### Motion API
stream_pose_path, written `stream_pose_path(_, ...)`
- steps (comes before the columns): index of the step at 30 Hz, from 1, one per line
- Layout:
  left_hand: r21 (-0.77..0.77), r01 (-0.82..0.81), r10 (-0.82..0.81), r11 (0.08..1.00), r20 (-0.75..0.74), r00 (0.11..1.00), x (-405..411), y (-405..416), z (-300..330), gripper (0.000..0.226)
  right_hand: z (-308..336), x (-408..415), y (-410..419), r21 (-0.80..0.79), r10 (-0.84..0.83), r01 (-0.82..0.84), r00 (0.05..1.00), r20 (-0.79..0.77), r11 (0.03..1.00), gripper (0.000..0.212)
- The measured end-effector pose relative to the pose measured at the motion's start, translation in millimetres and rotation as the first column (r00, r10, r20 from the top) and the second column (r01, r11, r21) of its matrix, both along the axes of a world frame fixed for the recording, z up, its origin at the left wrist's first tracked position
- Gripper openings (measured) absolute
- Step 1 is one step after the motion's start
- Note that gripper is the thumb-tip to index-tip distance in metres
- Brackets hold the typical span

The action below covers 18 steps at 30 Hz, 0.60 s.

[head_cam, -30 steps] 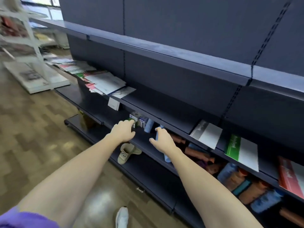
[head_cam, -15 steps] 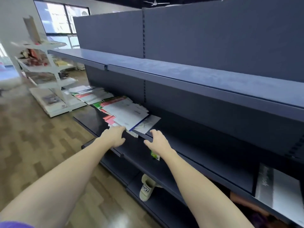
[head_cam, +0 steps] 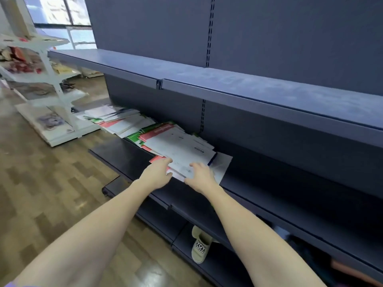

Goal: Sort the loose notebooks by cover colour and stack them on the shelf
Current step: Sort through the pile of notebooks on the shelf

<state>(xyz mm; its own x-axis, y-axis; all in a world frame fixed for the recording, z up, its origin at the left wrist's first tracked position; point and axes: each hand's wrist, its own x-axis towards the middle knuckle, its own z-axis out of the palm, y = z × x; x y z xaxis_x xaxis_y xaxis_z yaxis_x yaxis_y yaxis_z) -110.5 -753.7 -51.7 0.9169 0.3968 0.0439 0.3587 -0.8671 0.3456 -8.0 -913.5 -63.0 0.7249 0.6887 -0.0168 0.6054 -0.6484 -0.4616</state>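
Here, both your arms reach forward to the near edge of the loose pile of notebooks (head_cam: pixel 180 146) on the dark blue shelf (head_cam: pixel 290 183). Your left hand (head_cam: pixel 156 175) lies at the pile's near left corner, its fingers curled over the edge of the lowest covers, where a red cover (head_cam: pixel 154 159) sticks out; it seems to grip that edge, though the fingertips are hidden behind the paper. Your right hand (head_cam: pixel 200 176) rests on the near edge of the top white cover (head_cam: pixel 186 151), fingers spread and only slightly bent, pressing down rather than pinching. Just right of that hand a single white sheet (head_cam: pixel 221 164) juts out over the shelf. Green (head_cam: pixel 134 137) and red covers fan out from the pile's left side. A second loose pile (head_cam: pixel 122 121) lies farther left on the same shelf, blurred. Above runs a higher shelf (head_cam: pixel 207 79). Below your right forearm, on the lowest shelf, lies a beige slipper (head_cam: pixel 200 247) with printed letters. At the far left stands a white rack (head_cam: pixel 41 79) on the wooden floor (head_cam: pixel 51 193).
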Motion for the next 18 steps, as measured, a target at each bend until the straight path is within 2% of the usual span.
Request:
stream_pose_path(5, -0.015, 0.102, -0.102, 0.995, 0.011, 0.995, 23.8, 48.3, -2.4, 0.049, -4.7, -0.9, 44.0, -0.119, -0.017, 0.017, 1.0, -0.002, 0.993, 0.081)
stream_pose_path(8, 0.01, 0.199, -0.199, 0.98, 0.005, 0.98, 40.6, 66.8, -8.3, 0.051, -14.0, -3.1, 54.5, -0.207, -0.074, 0.086, 0.995, 0.067, 0.975, 0.076)
stream_pose_path(11, 0.053, 0.304, -0.305, 0.951, 0.016, 0.952, 58.0, 73.7, -14.2, 0.055, -19.5, -4.8, 47.5, -0.222, -0.164, 0.172, 0.985, 0.056, 0.96, 0.075)
stream_pose_path(15, 0.13, 0.442, -0.43, 0.887, -0.112, 0.896, 70.1, 64.9, -30.7, 0.056, -29.0, -9.2, 25.3, -0.34, -0.236, 0.267, 0.963, 0.131, 0.902, 0.066)
stream_pose_path(18, 0.264, 0.467, -0.439, 0.844, -0.159, 0.884, 70.3, 59.2, -39.7, 0.056, -29.2, -8.1, -0.3, -0.374, -0.328, 0.373, 0.927, 0.18, 0.849, 0.048)
